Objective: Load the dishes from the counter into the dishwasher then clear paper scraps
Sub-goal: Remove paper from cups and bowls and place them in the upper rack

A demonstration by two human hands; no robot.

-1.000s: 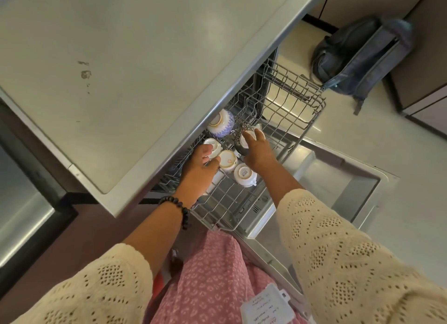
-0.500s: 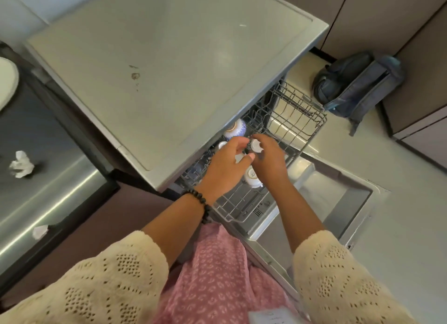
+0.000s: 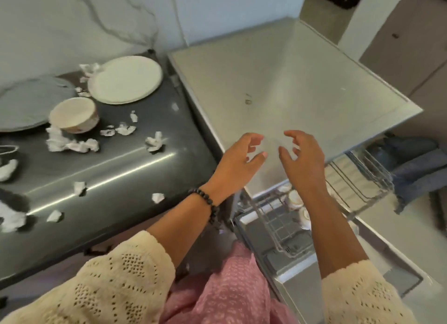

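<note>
My left hand [image 3: 238, 161] and my right hand [image 3: 303, 159] hover above the front edge of the dishwasher top [image 3: 290, 81], fingers loosely curled, holding nothing. Below them the wire rack [image 3: 278, 227] is pulled out, with small white cups [image 3: 295, 199] standing in it, partly hidden by my right forearm. On the dark counter [image 3: 108, 173] to the left lie a white plate [image 3: 125, 80], a grey plate [image 3: 26, 103], an upturned cream bowl [image 3: 73, 114] and several crumpled paper scraps [image 3: 154, 142].
The open dishwasher door [image 3: 338, 270] juts out low on the right in front of me. A blue-grey backpack [image 3: 416, 161] lies on the floor beyond the rack. A marbled wall backs the counter. More scraps sit at the counter's left edge [image 3: 9, 217].
Both hands have lifted out of the rack and off the cups, now empty above the dishwasher top. My view has swung left, bringing the counter with plates, bowl and scraps into sight.
</note>
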